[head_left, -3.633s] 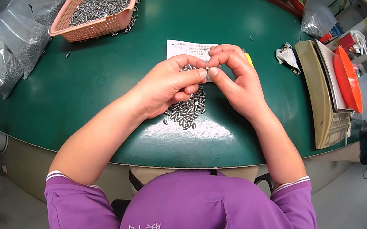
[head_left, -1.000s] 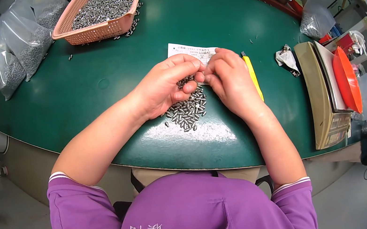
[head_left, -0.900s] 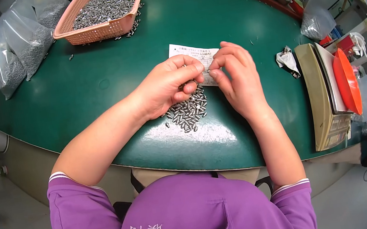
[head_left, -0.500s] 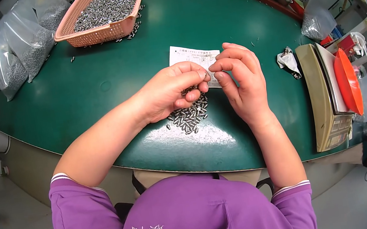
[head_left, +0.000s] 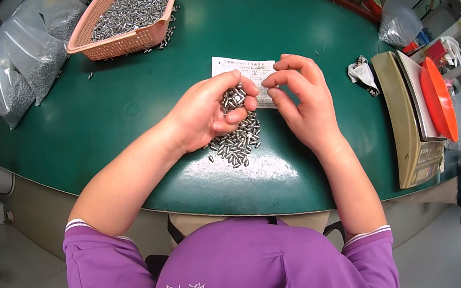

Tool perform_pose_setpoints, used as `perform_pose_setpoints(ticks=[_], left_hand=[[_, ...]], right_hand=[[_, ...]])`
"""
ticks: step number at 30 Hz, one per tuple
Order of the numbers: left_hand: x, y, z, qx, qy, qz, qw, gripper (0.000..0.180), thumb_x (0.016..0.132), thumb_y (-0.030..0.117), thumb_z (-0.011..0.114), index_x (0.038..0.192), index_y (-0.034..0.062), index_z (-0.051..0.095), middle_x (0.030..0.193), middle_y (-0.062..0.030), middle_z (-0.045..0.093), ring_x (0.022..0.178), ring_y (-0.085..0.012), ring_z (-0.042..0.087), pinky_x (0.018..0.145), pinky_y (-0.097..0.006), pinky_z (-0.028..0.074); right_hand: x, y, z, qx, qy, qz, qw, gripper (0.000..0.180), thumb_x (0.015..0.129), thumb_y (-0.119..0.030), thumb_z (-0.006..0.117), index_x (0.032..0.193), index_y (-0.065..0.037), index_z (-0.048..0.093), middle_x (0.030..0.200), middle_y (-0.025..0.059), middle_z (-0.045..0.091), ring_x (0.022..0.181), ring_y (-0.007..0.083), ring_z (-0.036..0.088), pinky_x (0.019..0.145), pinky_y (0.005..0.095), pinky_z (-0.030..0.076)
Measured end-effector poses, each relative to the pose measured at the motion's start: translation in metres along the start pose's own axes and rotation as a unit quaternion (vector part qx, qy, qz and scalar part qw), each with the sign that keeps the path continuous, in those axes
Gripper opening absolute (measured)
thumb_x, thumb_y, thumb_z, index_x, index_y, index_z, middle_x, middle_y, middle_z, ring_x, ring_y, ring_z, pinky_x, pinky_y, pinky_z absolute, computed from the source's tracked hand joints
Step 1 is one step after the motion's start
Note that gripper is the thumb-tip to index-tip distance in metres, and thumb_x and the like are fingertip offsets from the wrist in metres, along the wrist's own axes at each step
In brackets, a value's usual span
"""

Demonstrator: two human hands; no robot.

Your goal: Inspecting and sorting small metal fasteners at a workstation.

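Note:
My left hand (head_left: pixel 202 112) is cupped around a handful of small metal pins (head_left: pixel 234 98), short, shiny and rounded at the ends. Its thumb lies along the top, and the fingers curl beneath them. Directly under that hand, a loose pile of the same pins (head_left: pixel 237 146) rests on the green tabletop (head_left: pixel 190 192). Just to the right, my right hand (head_left: pixel 304 97) is raised with bent fingers, thumb and index tips close but apart, and no part visible between them. A white printed card (head_left: pixel 237 66) lies behind both hands, partly covered by them.
At the far left stands a pink plastic basket (head_left: pixel 132 41) full of pins, with some spilled around it. Clear bags of pins (head_left: pixel 42 59) sit beside it. On the right are a beige scale (head_left: pixel 399 118), an orange tray (head_left: pixel 437 101) and a crumpled wrapper (head_left: pixel 361 75).
My left thumb has lifted away from the index fingertip and the palm has turned up, showing the handful of pins. My right hand has barely moved.

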State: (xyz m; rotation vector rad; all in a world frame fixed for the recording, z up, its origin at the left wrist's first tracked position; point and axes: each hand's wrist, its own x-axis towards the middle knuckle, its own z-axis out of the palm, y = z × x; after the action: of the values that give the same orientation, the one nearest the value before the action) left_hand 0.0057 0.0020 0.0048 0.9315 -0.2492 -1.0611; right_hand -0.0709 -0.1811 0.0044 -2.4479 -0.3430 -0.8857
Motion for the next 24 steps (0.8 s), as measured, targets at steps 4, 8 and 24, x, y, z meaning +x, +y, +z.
perform_pose_setpoints(ticks=[4, 8, 24], left_hand=[[0.001, 0.0, -0.005, -0.019, -0.009, 0.02, 1.0, 0.032, 0.098, 0.03, 0.041, 0.099, -0.0003, 0.052, 0.084, -0.0071, 0.052, 0.06, -0.007, 0.042, 0.042, -0.017, 0.03], [0.003, 0.001, -0.003, -0.016, 0.01, 0.027, 0.999, 0.028, 0.098, 0.027, 0.043, 0.098, -0.0002, 0.051, 0.084, -0.0068, 0.051, 0.06, -0.0067, 0.042, 0.042, -0.016, 0.031], [-0.001, -0.006, 0.005, 0.084, -0.038, -0.008, 0.996, 0.02, 0.088, 0.011, 0.062, 0.102, 0.0055, 0.05, 0.073, 0.0002, 0.05, 0.053, -0.002, 0.038, 0.041, -0.017, 0.027]], right_hand=[[0.0, 0.0, -0.004, 0.008, -0.077, -0.039, 0.996, 0.017, 0.067, -0.004, 0.071, 0.081, -0.011, 0.064, 0.101, 0.0075, 0.055, 0.104, 0.0295, 0.053, 0.086, 0.0408, 0.043], [-0.004, 0.001, -0.002, -0.004, -0.131, -0.049, 0.99, 0.015, 0.066, -0.007, 0.072, 0.078, -0.011, 0.063, 0.104, 0.0082, 0.055, 0.109, 0.031, 0.051, 0.091, 0.0422, 0.041], [-0.002, -0.006, -0.012, 0.253, -0.083, 0.134, 0.954, 0.007, 0.082, -0.006, 0.062, 0.088, -0.005, 0.06, 0.093, 0.0061, 0.054, 0.087, 0.0158, 0.054, 0.07, 0.0261, 0.047]])
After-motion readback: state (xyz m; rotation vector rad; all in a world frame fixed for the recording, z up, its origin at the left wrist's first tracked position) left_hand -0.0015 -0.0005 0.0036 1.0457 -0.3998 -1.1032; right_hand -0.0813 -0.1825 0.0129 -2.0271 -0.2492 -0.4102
